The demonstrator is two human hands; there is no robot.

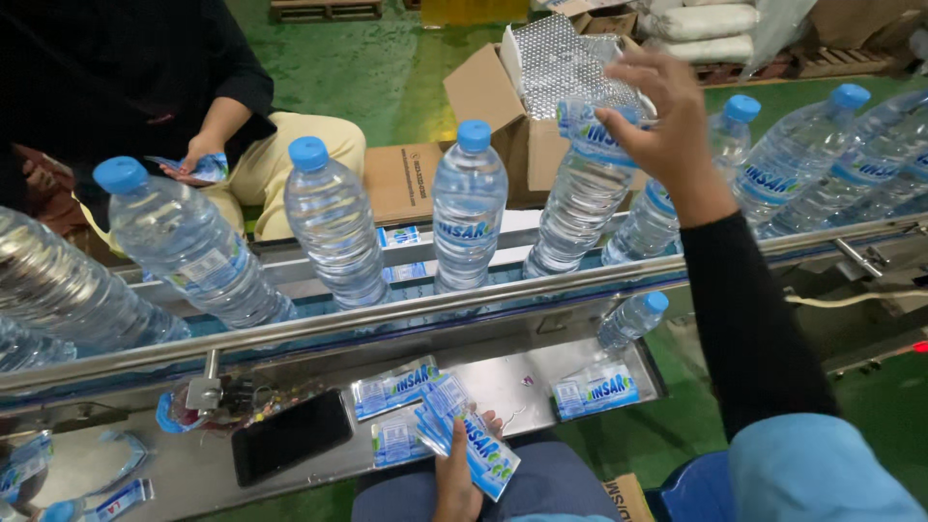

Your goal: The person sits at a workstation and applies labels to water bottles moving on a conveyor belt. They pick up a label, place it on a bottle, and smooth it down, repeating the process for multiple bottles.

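Bottles are standing in a row on the conveyor [406, 314], blue caps up, running from lower left to upper right. The right hand [662, 116] is reaching over the belt, its fingers [619, 130] clamped on the top of one bottle [585, 198] and pulling a label [604, 130] down around its neck; that bottle is standing on the belt, tilted slightly, between a labelled bottle [469, 208] to its left and another [667, 203] just behind the wrist. The left hand [454, 474] is resting low over the lap, fingers closed on a fanned stack of labels [474, 440], beside the steel desk [522, 377] under the conveyor. More flat labels [594, 391] are lying on that desk, with a black phone [290, 435] to their left. Across the belt a seated person's hand [198, 155] is holding a label, and an open carton [512, 106] is sitting on the floor behind
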